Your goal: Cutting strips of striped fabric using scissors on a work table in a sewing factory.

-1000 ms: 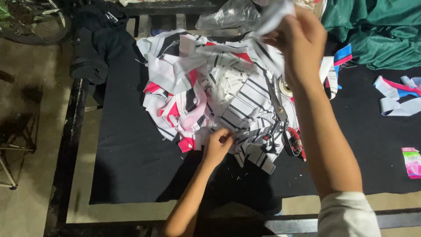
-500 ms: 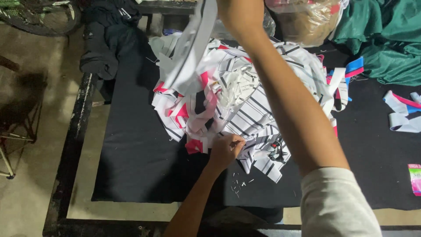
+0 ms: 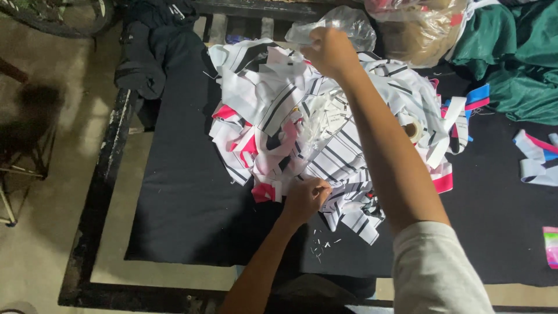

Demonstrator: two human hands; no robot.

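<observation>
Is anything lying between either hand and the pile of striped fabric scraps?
Nothing visible does. The left hand already rests on the near edge of the pile of fabric scraps, and the right hand is at its far top, fingers closed on a clear plastic bag.

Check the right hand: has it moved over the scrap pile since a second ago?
Yes. The right hand has shifted left along the far edge of the fabric scrap pile, away from the green cloth.

My tabletop [image 3: 116,256] carries a black cloth [image 3: 186,203], with a heap of striped fabric scraps [image 3: 325,134] and green fabric [image 3: 511,64] on it.
</observation>
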